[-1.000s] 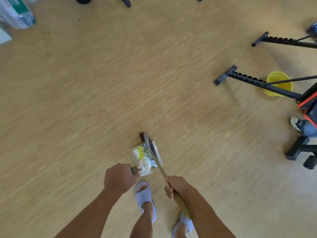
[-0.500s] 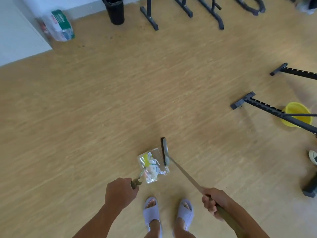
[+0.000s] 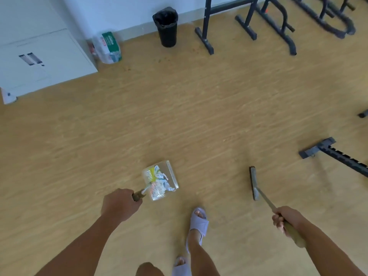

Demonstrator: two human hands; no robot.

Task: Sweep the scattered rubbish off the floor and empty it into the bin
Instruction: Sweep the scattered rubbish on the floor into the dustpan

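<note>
Rubbish [image 3: 161,181]: crumpled white paper with bits of blue and a yellow-green piece, all lying inside the clear dustpan [image 3: 172,176]. Dustpan is see-through, with a comb edge along its near side; the pile sits toward the middle and the handle end. No loose scraps clear enough to name on the bare floor [image 3: 179,116] around it; a few small dark specks near the far wall, too small to identify.

Left hand [image 3: 119,205]: fist clenched around the brown dustpan handle [image 3: 138,195]. Whether the pan touches the floor or hangs just above it cannot be told.

Right hand [image 3: 285,220]: fingers wrapped tight on the broom [image 3: 264,198] shaft. Broom head [image 3: 253,182] is dark, narrow, seen edge-on, well apart from the dustpan, off to the right.

Bin [image 3: 165,26]: black, upright, lined with a black bag, standing at the far wall. Its inside is dark; contents cannot be told. It is well apart from the dustpan.

White cabinet [image 3: 39,60] far left, with a printed plastic pack [image 3: 108,46] leaning just beside it. Black metal frames [image 3: 249,22] far right. One foot in a pale slipper [image 3: 198,222] is forward, between the two arms.
</note>
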